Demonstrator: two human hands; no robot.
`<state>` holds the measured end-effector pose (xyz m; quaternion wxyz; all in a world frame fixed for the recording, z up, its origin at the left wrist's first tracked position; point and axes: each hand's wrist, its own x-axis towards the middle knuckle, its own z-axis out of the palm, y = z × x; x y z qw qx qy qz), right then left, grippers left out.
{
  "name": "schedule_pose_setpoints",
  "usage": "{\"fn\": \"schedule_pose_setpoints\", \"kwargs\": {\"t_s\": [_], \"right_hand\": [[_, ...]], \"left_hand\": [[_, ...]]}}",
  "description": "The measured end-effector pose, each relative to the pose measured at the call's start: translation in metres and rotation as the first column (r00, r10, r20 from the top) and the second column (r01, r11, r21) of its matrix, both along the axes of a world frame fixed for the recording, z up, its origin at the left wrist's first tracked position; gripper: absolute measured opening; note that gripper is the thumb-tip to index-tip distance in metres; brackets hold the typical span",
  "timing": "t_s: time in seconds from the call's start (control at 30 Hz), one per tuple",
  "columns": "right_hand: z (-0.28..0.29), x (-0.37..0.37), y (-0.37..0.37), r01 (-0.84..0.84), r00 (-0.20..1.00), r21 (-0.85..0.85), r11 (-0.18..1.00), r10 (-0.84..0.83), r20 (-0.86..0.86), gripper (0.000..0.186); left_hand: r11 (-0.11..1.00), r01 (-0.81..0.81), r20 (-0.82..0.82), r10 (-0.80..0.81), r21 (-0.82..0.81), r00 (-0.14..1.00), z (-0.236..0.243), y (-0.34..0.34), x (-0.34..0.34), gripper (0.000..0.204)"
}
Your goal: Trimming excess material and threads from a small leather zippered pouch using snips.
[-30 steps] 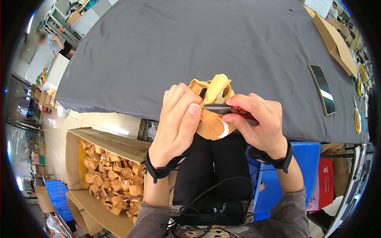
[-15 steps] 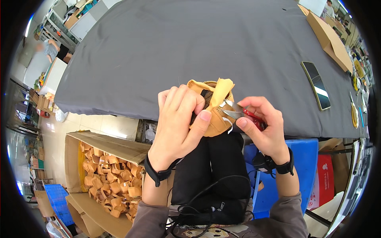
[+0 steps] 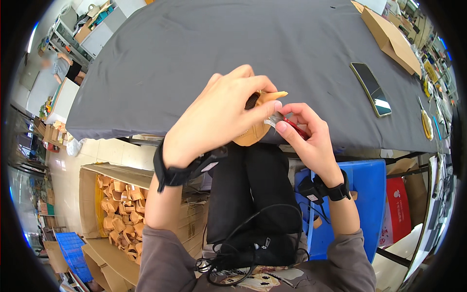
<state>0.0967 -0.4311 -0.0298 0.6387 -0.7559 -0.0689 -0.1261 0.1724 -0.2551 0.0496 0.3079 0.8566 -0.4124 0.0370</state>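
A small tan fabric pouch [image 3: 250, 135], with a dark mesh part and a flap sticking out, is held over my lap near the table edge. My left hand [image 3: 226, 104] is curled over its top and hides much of it. My right hand [image 3: 311, 131] grips red-handled metal snips [image 3: 291, 123], their blades at the pouch's right side beside a white tag or strip [image 3: 270, 122]. The blade tips are partly hidden by my left thumb.
The grey cloth-covered table [image 3: 194, 44] carries a phone [image 3: 370, 89], yellow scissors [image 3: 426, 125] and folded cardboard [image 3: 389, 41]. A carton of tan pieces [image 3: 90, 199] is at lower left, a blue bin [image 3: 365, 204] at lower right. Another person [image 3: 63, 68] stands at far left.
My left hand has moved up and turned over the pouch, covering more of it. The snips, open half a second ago, now show less of their blades. The view has shifted slightly.
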Motion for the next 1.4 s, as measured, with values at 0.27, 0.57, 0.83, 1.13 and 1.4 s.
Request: {"fn": "schedule_pose_setpoints", "kwargs": {"t_s": [0.27, 0.57, 0.83, 1.13, 1.4], "right_hand": [[0.002, -0.008, -0.009, 0.010, 0.999, 0.089, 0.996, -0.007, -0.042, 0.024], [0.023, 0.002, -0.017, -0.042, 0.999, -0.120, 0.992, 0.043, 0.001, 0.028], [0.034, 0.009, -0.025, -0.055, 0.998, -0.320, 0.946, 0.065, 0.019, 0.030], [0.027, 0.008, -0.020, -0.038, 0.999, -0.273, 0.961, 0.044, 0.018, 0.029], [0.033, 0.005, -0.020, -0.021, 0.999, -0.318, 0.948, 0.030, 0.023, 0.028]], "left_hand": [[0.997, 0.019, -0.146, -0.030, -0.078, 0.989, 0.008, -0.004, 0.003, 0.018], [0.988, 0.095, -0.377, -0.135, -0.123, 0.917, 0.014, -0.012, 0.008, 0.015], [0.990, 0.140, -0.372, -0.124, 0.016, 0.920, 0.020, -0.019, 0.019, 0.016], [0.996, 0.090, -0.311, -0.087, -0.003, 0.947, 0.018, -0.018, 0.015, 0.018], [0.996, 0.084, -0.301, -0.086, -0.022, 0.950, 0.017, -0.019, 0.012, 0.018]]}}
